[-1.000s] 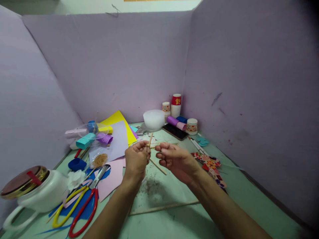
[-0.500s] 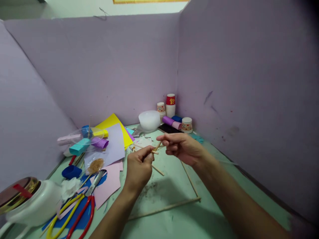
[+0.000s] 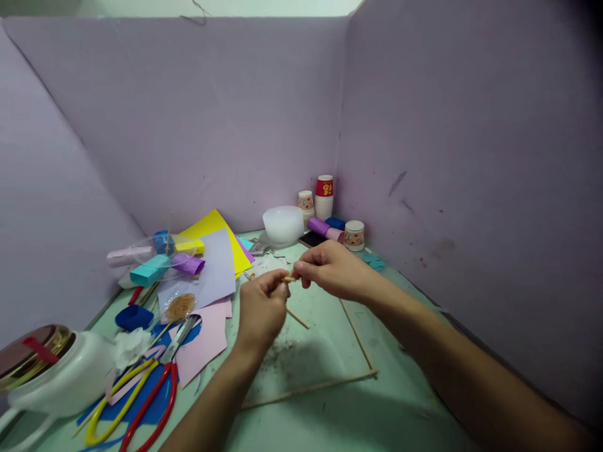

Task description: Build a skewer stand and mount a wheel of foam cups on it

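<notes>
Wooden stick (image 3: 289, 280), 1: above tabletop (image 3: 348, 417), pinched in left hand (image 3: 262, 306); visible end points right, towards fingertips of narrowed right hand (image 3: 332, 269), just beside; right grip cannot be told.

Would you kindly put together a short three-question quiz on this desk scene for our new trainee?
1. The scissors have handles coloured: A) green and black; B) yellow and red; C) white and grey.
2. True or false: the red cup sits on top of the white cups.
3. What does the left hand pinch, close to the fingertips of the right hand?

Key: 1. B; 2. true; 3. a wooden stick.
</notes>
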Demonstrator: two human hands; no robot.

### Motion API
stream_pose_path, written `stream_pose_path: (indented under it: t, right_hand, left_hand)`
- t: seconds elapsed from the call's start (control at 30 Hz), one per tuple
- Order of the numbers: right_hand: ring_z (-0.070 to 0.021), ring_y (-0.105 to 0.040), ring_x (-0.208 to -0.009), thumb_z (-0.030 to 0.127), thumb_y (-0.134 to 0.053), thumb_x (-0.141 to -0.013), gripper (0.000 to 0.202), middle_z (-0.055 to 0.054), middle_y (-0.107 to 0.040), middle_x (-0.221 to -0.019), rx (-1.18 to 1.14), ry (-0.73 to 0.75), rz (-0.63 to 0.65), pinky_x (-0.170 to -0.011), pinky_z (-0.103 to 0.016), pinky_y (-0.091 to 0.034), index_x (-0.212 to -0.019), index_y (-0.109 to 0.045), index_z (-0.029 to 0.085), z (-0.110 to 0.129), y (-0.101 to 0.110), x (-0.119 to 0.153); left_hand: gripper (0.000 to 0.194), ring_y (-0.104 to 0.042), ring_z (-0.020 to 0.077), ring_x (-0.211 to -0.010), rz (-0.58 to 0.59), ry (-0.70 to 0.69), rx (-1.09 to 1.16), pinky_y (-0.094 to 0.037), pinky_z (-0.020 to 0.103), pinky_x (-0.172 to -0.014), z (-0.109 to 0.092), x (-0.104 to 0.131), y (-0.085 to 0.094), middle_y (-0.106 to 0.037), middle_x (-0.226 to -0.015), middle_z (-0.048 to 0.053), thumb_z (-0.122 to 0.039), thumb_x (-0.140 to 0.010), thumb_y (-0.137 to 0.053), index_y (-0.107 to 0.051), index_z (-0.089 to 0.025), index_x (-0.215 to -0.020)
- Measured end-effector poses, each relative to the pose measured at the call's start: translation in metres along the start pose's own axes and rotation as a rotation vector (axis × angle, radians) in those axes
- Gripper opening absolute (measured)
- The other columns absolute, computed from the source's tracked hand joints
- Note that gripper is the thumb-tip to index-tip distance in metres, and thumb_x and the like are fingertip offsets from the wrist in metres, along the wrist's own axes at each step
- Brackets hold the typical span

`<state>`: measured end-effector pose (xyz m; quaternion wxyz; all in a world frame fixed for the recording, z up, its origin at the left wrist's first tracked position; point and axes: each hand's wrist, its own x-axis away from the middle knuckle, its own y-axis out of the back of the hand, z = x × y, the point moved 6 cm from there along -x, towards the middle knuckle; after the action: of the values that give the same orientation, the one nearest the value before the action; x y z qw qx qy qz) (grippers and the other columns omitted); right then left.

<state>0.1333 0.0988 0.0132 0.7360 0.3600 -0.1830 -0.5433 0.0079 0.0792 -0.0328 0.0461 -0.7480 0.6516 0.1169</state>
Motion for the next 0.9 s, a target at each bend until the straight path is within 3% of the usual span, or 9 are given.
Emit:
stream_pose_path:
  t: [0.2,0.3,0.43,0.5,0.57,0.63,0.7,0.8,0.9]
  right_hand:
    - [-0.0094,-0.046,-0.054,0.025,-0.056,-0.078,0.016,0.0,-0.062,-0.063,-0.062,0.152,-0.128,-0.052,-0.024,-0.032,-0.076,-0.07,0.017,0.017,-0.001,0.02]
    - [-0.0099,-0.051,-0.059,0.02,-0.063,-0.071,0.005,0.001,-0.061,-0.067,-0.259,0.175,-0.111,-0.057,-0.024,-0.037,-0.074,-0.065,0.017,0.013,-0.009,0.024]
    - [-0.0027,-0.043,-0.045,0.023,-0.069,-0.069,0.017,0.004,-0.055,-0.064,-1.128,-0.026,0.077,-0.049,-0.018,-0.034,-0.07,-0.055,0.014,-0.012,-0.03,0.02]
    - [0.0022,-0.034,-0.037,0.023,-0.063,-0.078,0.015,0.006,-0.054,-0.064,-1.584,-0.222,0.253,-0.045,-0.015,-0.032,-0.075,-0.053,0.013,-0.02,-0.041,0.02]
    - [0.0039,-0.03,-0.031,0.021,-0.05,-0.089,0.014,0.007,-0.051,-0.061,-1.845,-0.404,0.444,-0.042,-0.013,-0.03,-0.078,-0.051,0.012,-0.021,-0.044,0.022]
    - [0.0031,-0.031,-0.029,0.02,-0.037,-0.095,0.022,0.007,-0.049,-0.059,-1.942,-0.515,0.562,-0.039,-0.013,-0.029,-0.079,-0.05,0.013,-0.02,-0.04,0.025]
    - [0.0025,-0.033,-0.028,0.021,-0.032,-0.097,0.024,0.005,-0.051,-0.061,-1.984,-0.603,0.6,-0.036,-0.012,-0.029,-0.083,-0.049,0.013,-0.019,-0.034,0.028]
    - [0.0035,-0.031,-0.028,0.019,-0.031,-0.097,0.021,0.001,-0.057,-0.07,-2.09,-0.733,0.549,-0.031,-0.01,-0.026,-0.089,-0.048,0.012,-0.016,-0.032,0.033]
    - [0.0032,-0.027,-0.027,0.021,-0.031,-0.098,0.019,0.001,-0.057,-0.07,-2.247,-0.815,0.433,-0.028,-0.009,-0.025,-0.094,-0.048,0.012,-0.009,-0.037,0.038]
  left_hand:
    - [0.022,-0.033,0.0044,-0.035,-0.049,0.146,0.207,-0.019,0.018,-0.037,-0.001,-0.008,0.011,-0.045,-0.042,-0.008,-0.02,-0.052,-0.063,-0.064,-0.012,-0.072]
    - [0.028,-0.032,0.0037,-0.033,-0.053,0.174,0.302,-0.016,0.017,-0.035,-0.005,-0.005,0.011,-0.046,-0.042,-0.007,-0.023,-0.048,-0.066,-0.061,-0.011,-0.073]
    - [0.029,-0.031,0.003,-0.034,-0.045,0.127,0.379,-0.017,0.017,-0.036,-0.009,0.0,0.005,-0.045,-0.043,-0.008,-0.025,-0.051,-0.068,-0.061,-0.012,-0.076]
    - [0.026,-0.031,0.0028,-0.036,-0.027,0.087,0.377,-0.018,0.017,-0.036,-0.01,0.003,0.002,-0.045,-0.044,-0.008,-0.026,-0.054,-0.068,-0.062,-0.012,-0.076]
    - [0.021,-0.031,0.0028,-0.037,0.015,0.057,0.356,-0.02,0.017,-0.037,-0.01,0.006,0.0,-0.044,-0.044,-0.008,-0.024,-0.058,-0.069,-0.065,-0.012,-0.073]
    - [0.014,-0.035,0.0035,-0.039,0.038,-0.019,0.261,-0.025,0.017,-0.038,-0.013,0.008,0.0,-0.047,-0.046,-0.007,-0.022,-0.063,-0.066,-0.068,-0.012,-0.073]
    - [0.012,-0.045,0.0055,-0.045,-0.011,-0.168,0.068,-0.034,0.017,-0.044,-0.019,0.009,0.004,-0.056,-0.052,-0.005,-0.017,-0.068,-0.062,-0.071,-0.015,-0.076]
    - [0.018,-0.059,0.0087,-0.059,-0.134,-0.445,-0.225,-0.045,0.017,-0.057,-0.028,0.015,0.008,-0.068,-0.066,-0.002,-0.009,-0.072,-0.058,-0.072,-0.017,-0.08]
    - [0.02,-0.064,0.0096,-0.067,-0.208,-0.681,-0.337,-0.048,0.016,-0.065,-0.031,0.022,0.007,-0.07,-0.074,-0.002,-0.007,-0.076,-0.058,-0.071,-0.018,-0.086]
